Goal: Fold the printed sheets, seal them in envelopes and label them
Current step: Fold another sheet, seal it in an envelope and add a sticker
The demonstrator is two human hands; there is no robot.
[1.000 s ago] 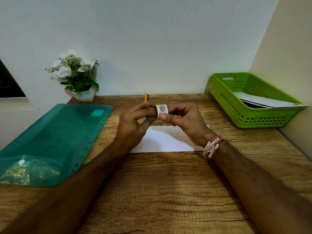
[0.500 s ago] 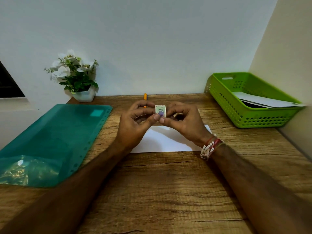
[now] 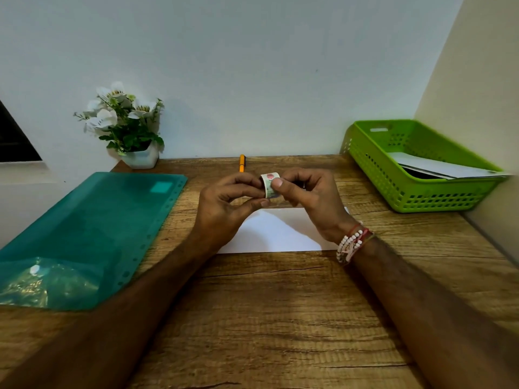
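Note:
A small roll of stickers (image 3: 269, 183) with a pink-red sticker showing on top is held above the desk between both hands. My left hand (image 3: 224, 206) grips its left side with curled fingers and thumb. My right hand (image 3: 306, 197) pinches its right side, the thumb pressed on the roll's face. Below the hands a white envelope (image 3: 275, 234) lies flat on the wooden desk, partly hidden by them. An orange pen (image 3: 241, 163) lies at the back of the desk.
A teal punched plastic sleeve (image 3: 92, 228) covers the desk's left side. A potted white-flowered plant (image 3: 126, 127) stands at the back left. A green plastic basket (image 3: 404, 175) with white sheets inside sits at the back right against the wall.
The roll has been turned in my fingers: a purple sticker showed before, a pink-red one shows on top now. Both hands stay in about the same place above the envelope.

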